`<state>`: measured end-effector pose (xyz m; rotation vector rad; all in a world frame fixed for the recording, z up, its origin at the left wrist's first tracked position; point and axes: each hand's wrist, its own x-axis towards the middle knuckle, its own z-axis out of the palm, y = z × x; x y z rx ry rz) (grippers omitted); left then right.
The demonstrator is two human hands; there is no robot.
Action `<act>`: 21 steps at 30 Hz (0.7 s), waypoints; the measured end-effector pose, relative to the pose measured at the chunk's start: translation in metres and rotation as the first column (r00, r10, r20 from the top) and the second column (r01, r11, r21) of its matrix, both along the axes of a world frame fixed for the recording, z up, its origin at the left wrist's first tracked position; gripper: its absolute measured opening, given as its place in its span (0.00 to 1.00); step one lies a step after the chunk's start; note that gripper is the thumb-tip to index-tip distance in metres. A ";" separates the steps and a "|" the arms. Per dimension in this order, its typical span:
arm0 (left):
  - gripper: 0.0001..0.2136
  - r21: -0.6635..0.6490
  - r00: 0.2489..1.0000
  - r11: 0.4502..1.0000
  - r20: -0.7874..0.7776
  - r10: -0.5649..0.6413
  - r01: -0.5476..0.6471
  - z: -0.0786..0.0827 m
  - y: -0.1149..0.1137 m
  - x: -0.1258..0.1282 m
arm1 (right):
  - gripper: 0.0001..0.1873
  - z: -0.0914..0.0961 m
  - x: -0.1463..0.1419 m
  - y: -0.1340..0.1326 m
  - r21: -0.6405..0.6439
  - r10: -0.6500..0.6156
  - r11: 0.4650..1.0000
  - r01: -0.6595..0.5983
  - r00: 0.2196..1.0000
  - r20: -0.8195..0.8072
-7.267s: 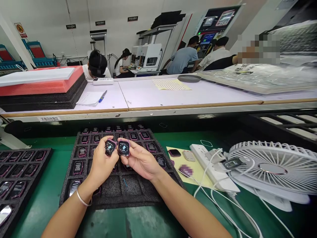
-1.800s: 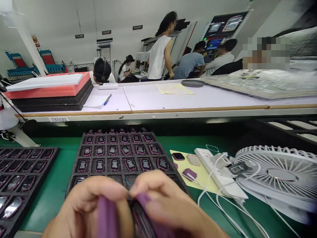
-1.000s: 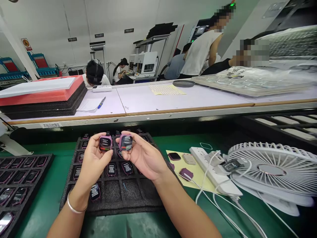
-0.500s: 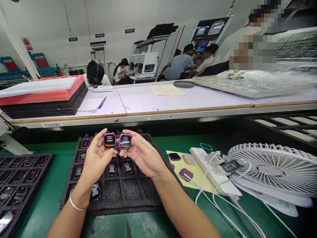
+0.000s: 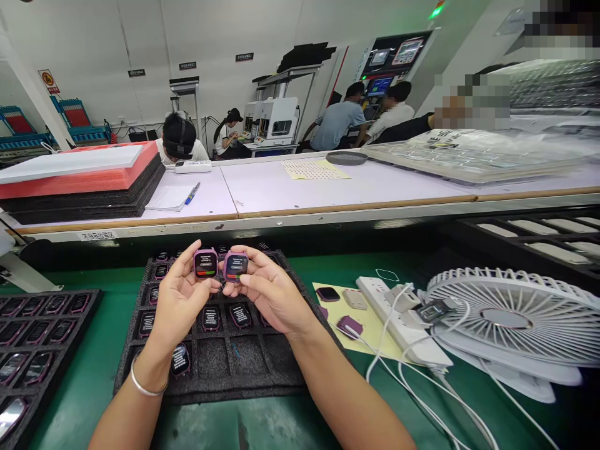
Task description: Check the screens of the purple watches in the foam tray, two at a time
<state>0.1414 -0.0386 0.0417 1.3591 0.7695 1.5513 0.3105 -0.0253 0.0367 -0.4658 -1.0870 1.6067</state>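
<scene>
My left hand (image 5: 184, 294) is closed on a purple-framed smartwatch body (image 5: 205, 264), its lit screen facing me with small white text and a red and green strip. Close beside it, my right hand (image 5: 269, 290) grips a second purple smartwatch body (image 5: 235, 267) with a similar screen, thumb near its lower right edge. Both watches are held up above a black foam tray (image 5: 213, 359), where several more lit watches, such as one lower-left watch (image 5: 180, 359), sit in pockets. Part of the tray is hidden behind my hands.
At left lies another foam tray (image 5: 65, 362) of watches. To the right are a yellow sheet (image 5: 363, 342) with several small parts, a white power strip (image 5: 426, 350) with cables, and a white fan (image 5: 509, 319). A shelf edge (image 5: 281, 222) runs behind; people sit beyond it.
My right thumb has come up to the lower edge of the right watch's screen. Both watches stay nearly in place. At far right, the co-worker has leaned lower behind the plastic-wrapped stack.
</scene>
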 end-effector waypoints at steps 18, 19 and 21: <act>0.25 0.045 1.000 0.999 0.013 -0.005 0.004 0.000 -0.002 0.001 | 0.23 -0.002 0.000 -0.004 0.131 -0.016 0.991 0.010 0.999 0.044; 0.24 0.049 1.000 0.999 0.012 -0.005 0.004 0.000 -0.002 0.001 | 0.23 -0.002 0.000 -0.004 0.134 -0.019 0.991 0.012 0.999 0.045; 0.24 0.055 1.000 0.998 0.009 -0.002 0.002 0.000 -0.003 0.001 | 0.23 -0.002 0.001 -0.005 0.141 -0.027 0.990 0.020 0.998 0.049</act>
